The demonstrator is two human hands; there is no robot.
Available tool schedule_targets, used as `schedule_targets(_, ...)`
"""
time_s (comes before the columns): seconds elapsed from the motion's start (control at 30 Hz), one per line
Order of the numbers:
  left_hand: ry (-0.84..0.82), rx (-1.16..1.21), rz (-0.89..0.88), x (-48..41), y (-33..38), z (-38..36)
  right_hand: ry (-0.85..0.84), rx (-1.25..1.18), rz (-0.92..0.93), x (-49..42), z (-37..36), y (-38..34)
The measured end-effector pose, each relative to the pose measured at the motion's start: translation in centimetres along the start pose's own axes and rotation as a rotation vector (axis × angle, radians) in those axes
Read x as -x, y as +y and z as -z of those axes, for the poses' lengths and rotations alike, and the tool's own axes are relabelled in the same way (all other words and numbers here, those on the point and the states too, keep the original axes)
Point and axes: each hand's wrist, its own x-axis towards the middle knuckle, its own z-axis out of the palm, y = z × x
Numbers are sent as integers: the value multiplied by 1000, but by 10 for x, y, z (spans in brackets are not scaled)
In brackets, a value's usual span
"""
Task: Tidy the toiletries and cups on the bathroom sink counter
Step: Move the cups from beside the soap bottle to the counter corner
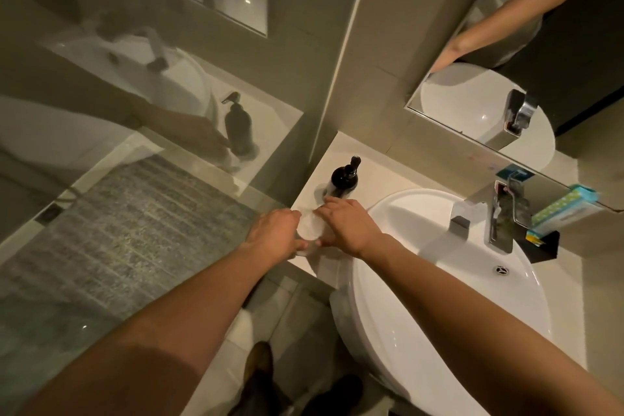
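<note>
Near the centre of the frame, a clear cup (309,230) is seen on the left strip of the counter (371,176), close to its front edge, and is flanked by both hands. The left hand (273,233) is curled against the cup's left side, while the right hand (347,224) is laid over its right side with fingers spread toward the rim; whether the cup is actually gripped or only touched cannot be told. Just above the hands, a black pump bottle (345,176) is stood upright on the same strip. The white basin (439,280) is seen to the right, with a chrome tap (499,223) at its upper right and a teal tissue pack (564,209) beyond that.
</note>
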Motion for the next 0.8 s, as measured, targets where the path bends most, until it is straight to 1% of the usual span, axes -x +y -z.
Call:
schedule_targets(0.2,-9,201,16,11,-8,2,31,-36,21,1,5,-4)
schedule_targets(0.33,37,268,4,18,-7,18,104,-95,18,7,20,-9)
schedule_targets(0.5,125,290,-85,26,1,51,243,-227,32,26,52,-10)
schedule_targets(0.6,166,308,-146,29,14,71,307,-270,10,43,74,-7)
schedule_targets(0.7,172,300,-221,28,33,86,380,-316,-8,67,94,-1)
schedule_targets(0.8,164,332,-311,26,58,96,441,-385,-68,97,108,10)
